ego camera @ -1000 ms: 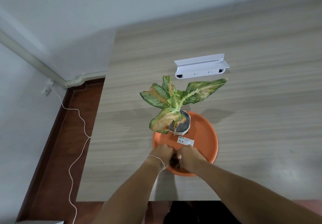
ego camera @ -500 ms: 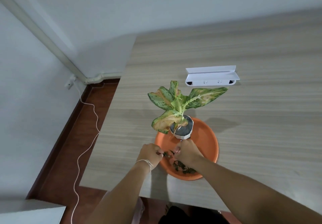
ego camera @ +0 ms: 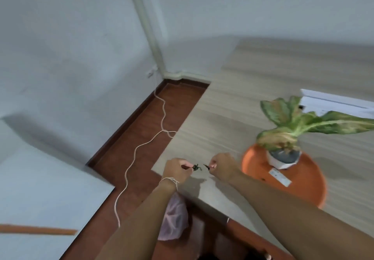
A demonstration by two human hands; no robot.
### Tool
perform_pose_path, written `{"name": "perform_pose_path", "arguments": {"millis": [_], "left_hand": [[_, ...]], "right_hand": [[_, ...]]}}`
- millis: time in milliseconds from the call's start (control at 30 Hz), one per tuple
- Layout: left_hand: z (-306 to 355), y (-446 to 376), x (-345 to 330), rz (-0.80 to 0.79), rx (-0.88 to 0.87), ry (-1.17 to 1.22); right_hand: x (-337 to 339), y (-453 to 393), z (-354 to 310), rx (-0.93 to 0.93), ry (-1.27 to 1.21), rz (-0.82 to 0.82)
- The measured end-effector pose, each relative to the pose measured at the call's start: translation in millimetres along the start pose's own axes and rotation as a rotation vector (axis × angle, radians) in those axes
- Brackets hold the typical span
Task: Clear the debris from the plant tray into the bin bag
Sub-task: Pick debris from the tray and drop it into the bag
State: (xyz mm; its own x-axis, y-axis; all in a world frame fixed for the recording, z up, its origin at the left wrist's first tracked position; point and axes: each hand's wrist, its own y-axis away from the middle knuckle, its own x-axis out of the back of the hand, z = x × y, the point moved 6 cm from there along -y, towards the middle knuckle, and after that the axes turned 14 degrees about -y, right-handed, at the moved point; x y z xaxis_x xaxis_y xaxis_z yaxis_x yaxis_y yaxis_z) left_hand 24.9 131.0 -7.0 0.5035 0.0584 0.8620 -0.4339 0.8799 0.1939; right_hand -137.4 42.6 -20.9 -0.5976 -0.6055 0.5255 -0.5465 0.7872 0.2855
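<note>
Pale wood-grain tabletop point(ego camera: 232, 106) fills the right of the view, its near-left corner jutting over a red-brown floor point(ego camera: 141, 138). Just above that corner both hands carry debris: the left hand point(ego camera: 175, 171) has its fingers closed on a small dark green scrap of leaf point(ego camera: 196, 167), and the right hand point(ego camera: 222, 167) pinches another dark scrap point(ego camera: 206, 166), the two bits almost touching between the fists.

Behind the right hand, further in from the corner, lies the round orange plastic plant tray point(ego camera: 303, 187), with a small white pot point(ego camera: 283, 163) and its yellowing variegated plant point(ego camera: 291, 122) standing in it. A white label point(ego camera: 280, 177) and one or two dark specks remain on the tray — probably more debris to fetch.

Below the corner, under the left forearm, hangs the translucent pinkish bin bag point(ego camera: 174, 219); its mouth is hidden by the arm. To do this step well, the hands should likely clear the table edge, drop low over the bag and release only above its opening — light scraps drift.

Open room lies left of the corner over the floor, where a white cable point(ego camera: 133, 158) trails from the wall. A pale grey surface point(ego camera: 40, 199) sits further left, well apart from the bag.
</note>
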Motion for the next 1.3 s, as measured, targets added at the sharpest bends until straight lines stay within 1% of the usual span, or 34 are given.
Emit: {"name": "perform_pose_path", "arguments": {"millis": [133,233,333,433,533,633,800,1100,1300], "left_hand": [[-83,19,36,0.059,0.103,-0.002],[-143,36,51,0.081,0.188,0.024],[-196,53,59,0.084,0.291,0.040],[-235,66,62,0.087,0.373,0.069],[-260,72,62,0.100,0.416,0.086],[-276,73,62,0.099,0.440,0.078],[-289,67,63,0.102,0.444,0.088],[-298,59,53,0.059,0.445,0.055],[-293,59,48,0.049,0.413,0.023]], "right_hand": [[-76,-15,-64,0.090,0.034,-0.106],[-135,-23,-95,0.098,0.050,-0.187],[-188,-23,-121,0.149,0.103,-0.294],[-226,-24,-134,0.166,0.149,-0.359],[-249,-26,-144,0.166,0.183,-0.387],[-266,-29,-152,0.145,0.251,-0.425],[-279,-39,-149,0.128,0.240,-0.396],[-269,-52,-130,0.047,0.146,-0.323],[-262,-53,-114,-0.007,0.095,-0.296]]}}
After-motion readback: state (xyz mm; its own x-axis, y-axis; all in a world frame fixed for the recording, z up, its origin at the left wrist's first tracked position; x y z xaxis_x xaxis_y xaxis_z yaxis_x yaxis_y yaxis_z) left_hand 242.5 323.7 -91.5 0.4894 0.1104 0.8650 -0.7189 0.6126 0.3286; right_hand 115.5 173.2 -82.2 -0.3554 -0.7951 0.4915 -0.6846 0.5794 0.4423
